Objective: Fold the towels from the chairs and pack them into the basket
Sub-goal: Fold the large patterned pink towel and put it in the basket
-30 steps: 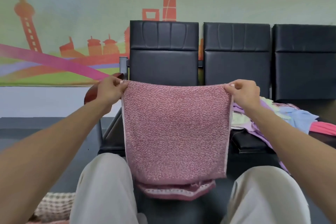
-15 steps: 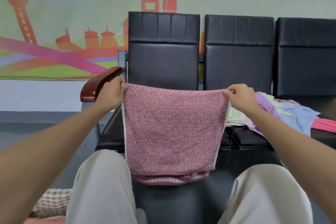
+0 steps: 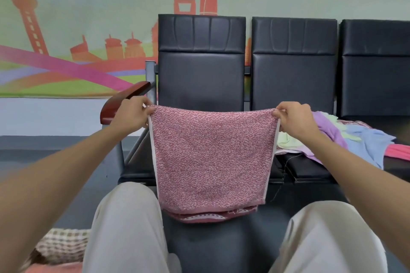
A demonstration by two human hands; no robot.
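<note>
Hanging doubled, speckled pink towel [image 3: 213, 157], white-edged

Two bare forearms are seen, the left forearm [image 3: 66, 173] and the right forearm [image 3: 355, 162], uncovered from the edge of the view to the wrist. The left hand [image 3: 131, 115] and the right hand [image 3: 295, 119] are bare as well. Trousers of a pale beige-grey cloth are worn, and the left leg [image 3: 124, 228] and the right leg [image 3: 328, 239] are covered by them over thigh and knee. The cloth is plain and matt, loosely cut, and marked by soft lengthwise folds. A small yellowish glint is noted under the left hand, too small to be told as a ring.
</note>
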